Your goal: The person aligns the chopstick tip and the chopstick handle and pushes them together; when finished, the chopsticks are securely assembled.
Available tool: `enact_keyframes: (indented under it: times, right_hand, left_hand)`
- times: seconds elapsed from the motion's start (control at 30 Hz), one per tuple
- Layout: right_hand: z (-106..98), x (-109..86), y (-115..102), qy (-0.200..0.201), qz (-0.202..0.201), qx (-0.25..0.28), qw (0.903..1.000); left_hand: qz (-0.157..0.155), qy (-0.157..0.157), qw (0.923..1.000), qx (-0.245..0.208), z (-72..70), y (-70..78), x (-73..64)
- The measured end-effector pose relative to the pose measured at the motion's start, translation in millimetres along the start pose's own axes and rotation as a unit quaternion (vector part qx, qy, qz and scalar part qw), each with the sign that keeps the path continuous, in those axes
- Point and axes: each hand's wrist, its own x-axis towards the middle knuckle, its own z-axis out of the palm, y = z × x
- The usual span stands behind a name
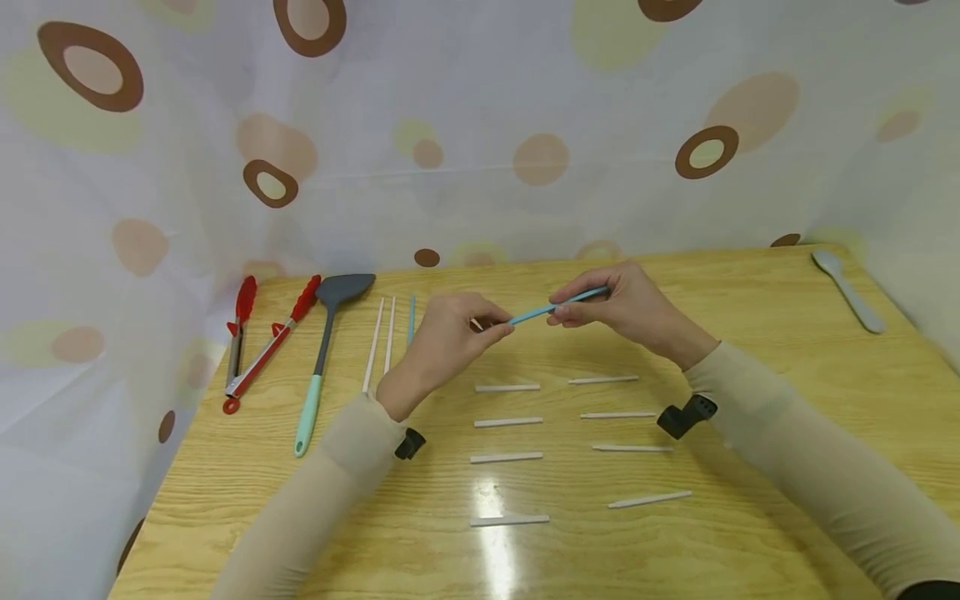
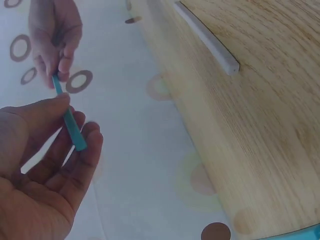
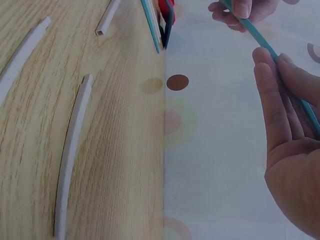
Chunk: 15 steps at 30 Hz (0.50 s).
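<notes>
A thin blue stick, like a chopstick (image 1: 534,313), is held above the far part of the table by both hands. My left hand (image 1: 450,337) pinches its left end between thumb and fingers; in the left wrist view the squared blue end (image 2: 75,134) sticks out past the fingertips. My right hand (image 1: 637,310) grips the other part, which runs along the fingers under the thumb. Below the hands lie two columns of short white sticks, the left column blunt (image 1: 507,422) and the right column with narrowed left ends (image 1: 618,415).
Left of my left hand lie two long white sticks (image 1: 373,346) and another blue stick (image 1: 412,317), partly hidden. Farther left are a grey spatula (image 1: 327,333) with a mint handle and red tongs (image 1: 270,350). A grey spoon (image 1: 851,292) lies far right. A patterned curtain (image 1: 480,125) hangs behind.
</notes>
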Motion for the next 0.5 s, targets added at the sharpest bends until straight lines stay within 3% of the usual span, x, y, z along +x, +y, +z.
enact_keyframes:
  times: [0.27,0.5]
  right_hand:
    - [2.0,2.0,-1.0,0.019,-0.002,-0.085,0.9962]
    - [0.7,2.0,-3.3,0.068,-0.024,-0.117,0.9905]
  left_hand:
    - [-0.006,-0.022,0.9944,0.104,1.8,8.8,-0.8]
    - [-0.027,-0.031,0.9909,0.128,1.9,7.6,-3.1]
